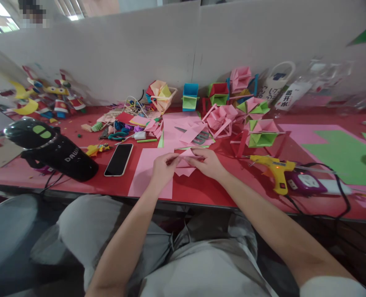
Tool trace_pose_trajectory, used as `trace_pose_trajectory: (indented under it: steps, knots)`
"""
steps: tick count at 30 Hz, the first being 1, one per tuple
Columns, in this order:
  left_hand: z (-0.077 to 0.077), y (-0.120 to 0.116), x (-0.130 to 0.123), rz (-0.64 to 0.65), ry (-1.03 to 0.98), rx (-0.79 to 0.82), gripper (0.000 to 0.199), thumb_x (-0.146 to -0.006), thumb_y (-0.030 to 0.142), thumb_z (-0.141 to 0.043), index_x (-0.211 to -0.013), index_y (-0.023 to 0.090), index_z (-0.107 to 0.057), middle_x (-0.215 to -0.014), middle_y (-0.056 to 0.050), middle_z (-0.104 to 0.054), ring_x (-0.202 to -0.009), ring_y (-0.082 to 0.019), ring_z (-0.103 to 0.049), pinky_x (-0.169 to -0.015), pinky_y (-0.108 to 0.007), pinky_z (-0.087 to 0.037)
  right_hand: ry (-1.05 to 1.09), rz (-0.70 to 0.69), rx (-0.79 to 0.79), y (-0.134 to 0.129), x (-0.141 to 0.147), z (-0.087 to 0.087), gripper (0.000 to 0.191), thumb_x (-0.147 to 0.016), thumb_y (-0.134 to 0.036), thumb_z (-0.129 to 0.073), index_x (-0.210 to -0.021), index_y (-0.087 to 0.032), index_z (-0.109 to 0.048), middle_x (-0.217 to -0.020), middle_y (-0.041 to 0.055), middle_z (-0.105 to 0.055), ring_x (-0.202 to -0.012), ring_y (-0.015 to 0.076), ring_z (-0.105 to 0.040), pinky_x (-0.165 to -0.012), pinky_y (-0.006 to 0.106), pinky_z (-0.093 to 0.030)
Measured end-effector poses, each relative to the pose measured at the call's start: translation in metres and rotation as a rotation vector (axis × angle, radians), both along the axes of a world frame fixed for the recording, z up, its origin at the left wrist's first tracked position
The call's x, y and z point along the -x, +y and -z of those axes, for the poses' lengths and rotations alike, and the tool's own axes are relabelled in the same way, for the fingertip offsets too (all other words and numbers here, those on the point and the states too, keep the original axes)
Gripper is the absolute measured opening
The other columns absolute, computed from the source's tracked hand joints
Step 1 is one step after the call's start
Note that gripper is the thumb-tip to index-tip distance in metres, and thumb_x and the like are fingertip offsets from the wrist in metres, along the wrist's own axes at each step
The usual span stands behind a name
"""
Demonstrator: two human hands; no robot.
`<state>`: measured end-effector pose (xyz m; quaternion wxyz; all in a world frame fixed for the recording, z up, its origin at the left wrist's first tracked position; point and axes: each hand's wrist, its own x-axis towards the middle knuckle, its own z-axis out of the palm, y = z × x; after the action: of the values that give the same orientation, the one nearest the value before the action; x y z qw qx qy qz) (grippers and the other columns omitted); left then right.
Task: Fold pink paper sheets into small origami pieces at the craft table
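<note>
Between my two hands is a folded pink paper piece (185, 170), with creased flaps and pointed lower edges, close to the table's front edge. My left hand (165, 166) pinches its left side, and my right hand (208, 163) grips its upper right side with bent fingers. My fingertips cover part of the folds. A flat pink sheet (142, 173) lies under and left of my left wrist. Just beyond my hands, grey scissors (201, 137) rest partly beneath a loose pink paper piece (191, 131).
A yellow glue gun (277, 169) with a trailing cord lies right of my right arm. Folded paper wheel models (262, 134) stand behind. To the left are a phone (119, 160) and a black tumbler (62, 152). Green paper (343, 152) covers the right side.
</note>
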<state>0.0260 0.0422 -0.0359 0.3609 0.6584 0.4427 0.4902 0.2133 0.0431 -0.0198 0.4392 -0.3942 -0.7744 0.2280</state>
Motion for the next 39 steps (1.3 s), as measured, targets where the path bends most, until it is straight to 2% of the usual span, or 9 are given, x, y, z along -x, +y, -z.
trace_pose_trajectory:
  steps: [5,9,14,19,22,25,28,34,39]
  knots:
    - [-0.003,-0.003,0.001,-0.01,0.045,-0.036,0.012,-0.085,0.025,-0.063,-0.087,0.019,-0.073,-0.088,-0.005,-0.075,-0.081,-0.019,-0.069,-0.076,-0.03,-0.054,0.035,-0.013,-0.011,0.001,0.0,0.0,0.045,-0.09,-0.05,-0.059,-0.059,-0.02,-0.048,-0.062,-0.0022,-0.039,-0.061,0.0137,-0.041,-0.06,0.028,-0.037]
    - [-0.002,-0.003,0.0,-0.012,0.046,-0.027,0.012,-0.085,0.023,-0.06,-0.086,0.019,-0.071,-0.085,-0.005,-0.074,-0.079,-0.018,-0.068,-0.073,-0.029,-0.053,0.033,-0.012,-0.057,0.002,-0.001,0.004,0.045,-0.09,-0.046,-0.061,-0.057,-0.02,-0.045,-0.064,-0.001,-0.041,-0.062,0.0142,-0.043,-0.06,0.029,-0.038]
    - [-0.001,-0.001,-0.002,-0.011,0.031,0.003,0.01,-0.086,0.02,-0.056,-0.085,0.018,-0.066,-0.081,-0.003,-0.069,-0.074,-0.015,-0.064,-0.07,-0.026,-0.051,0.008,-0.036,-0.092,0.001,-0.001,0.005,0.028,-0.091,-0.037,-0.061,-0.069,-0.019,-0.064,-0.084,0.0062,-0.062,-0.079,0.0189,-0.06,-0.074,0.033,-0.048]
    - [-0.003,0.002,-0.002,-0.071,-0.028,0.027,0.009,-0.087,0.021,-0.054,-0.084,0.017,-0.061,-0.083,-0.003,-0.067,-0.079,-0.014,-0.063,-0.074,-0.026,-0.05,-0.019,-0.037,-0.101,-0.002,0.0,0.003,0.026,-0.092,-0.038,-0.057,-0.079,-0.022,-0.072,-0.098,0.0094,-0.068,-0.095,0.024,-0.064,-0.087,0.04,-0.052]
    - [-0.005,0.001,-0.002,-0.063,-0.1,0.117,0.007,-0.087,0.023,-0.054,-0.084,0.018,-0.059,-0.083,-0.003,-0.066,-0.078,-0.014,-0.063,-0.072,-0.025,-0.05,-0.018,-0.015,-0.128,-0.001,0.0,0.005,0.024,-0.093,-0.038,-0.058,-0.086,-0.022,-0.074,-0.102,0.0098,-0.068,-0.1,0.0244,-0.065,-0.091,0.04,-0.052]
    - [-0.008,-0.003,-0.003,0.009,-0.214,0.309,0.011,-0.088,0.03,-0.056,-0.091,0.019,-0.058,-0.075,-0.002,-0.065,-0.065,-0.014,-0.062,-0.059,-0.024,-0.048,-0.015,0.038,-0.185,0.002,-0.002,0.009,0.021,-0.092,-0.037,-0.06,-0.093,-0.021,-0.074,-0.103,0.0103,-0.07,-0.101,0.0247,-0.066,-0.091,0.04,-0.053]
    - [-0.01,-0.004,-0.004,0.06,-0.324,0.448,0.016,-0.087,0.033,-0.057,-0.094,0.019,-0.059,-0.071,-0.001,-0.063,-0.059,-0.014,-0.061,-0.056,-0.025,-0.048,-0.032,0.075,-0.231,0.004,-0.003,0.013,0.02,-0.092,-0.036,-0.061,-0.099,-0.021,-0.073,-0.104,0.0103,-0.071,-0.101,0.025,-0.067,-0.091,0.04,-0.054]
    - [-0.005,0.0,-0.002,0.037,-0.206,0.269,0.017,-0.08,0.032,-0.062,-0.075,0.016,-0.064,-0.069,0.0,-0.062,-0.065,-0.013,-0.057,-0.06,-0.023,-0.044,-0.036,0.03,-0.259,0.002,-0.002,0.014,0.016,-0.091,-0.032,-0.063,-0.096,-0.02,-0.073,-0.107,0.0097,-0.071,-0.104,0.0237,-0.067,-0.093,0.037,-0.053]
    - [-0.005,0.001,-0.001,0.096,-0.214,0.252,0.015,-0.074,0.03,-0.068,-0.075,0.016,-0.065,-0.068,0.001,-0.062,-0.065,-0.013,-0.057,-0.062,-0.023,-0.042,-0.002,0.049,-0.116,0.002,-0.003,0.01,0.017,-0.088,-0.035,-0.067,-0.093,-0.019,-0.07,-0.091,0.006,-0.072,-0.084,0.0212,-0.068,-0.08,0.034,-0.054]
